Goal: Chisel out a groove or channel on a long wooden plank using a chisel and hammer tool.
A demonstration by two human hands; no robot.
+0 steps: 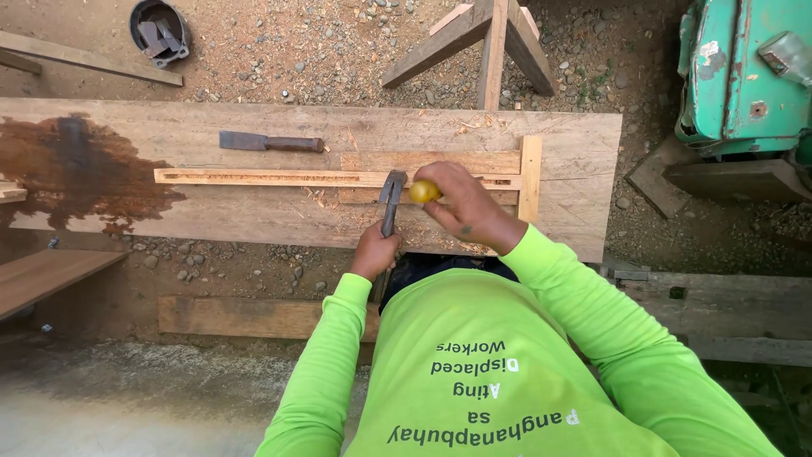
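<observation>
Left hand: I see my left hand (375, 251) wrapped tight around the handle of a hammer (391, 201), fingers fully closed, at the near edge of the plank (254, 220). The steel head points away from me, over the wood strip.

Right hand: my right hand (463, 206) is closed around a chisel (424, 191) with a round yellow handle; only the handle's butt shows, and the blade is hidden under my fingers.

Why held so: as I judge it, the butt faces the hammer head so a blow would land square on it, while the right hand steadies the blade on the work.

Wood strip: a pale slotted strip (271, 177) runs lengthwise along the middle of the plank, and my right hand sits on its right part. The hammer head hangs just beside the yellow butt, not touching it.

Cross piece: a short pale piece (530, 178) stands across the strip's right end, likely as a stop.

Spare chisel: a dark-handled one (269, 142) lies near the plank's far edge, well apart from both hands.

Shavings: chips lie scattered around the strip by my hands.
</observation>
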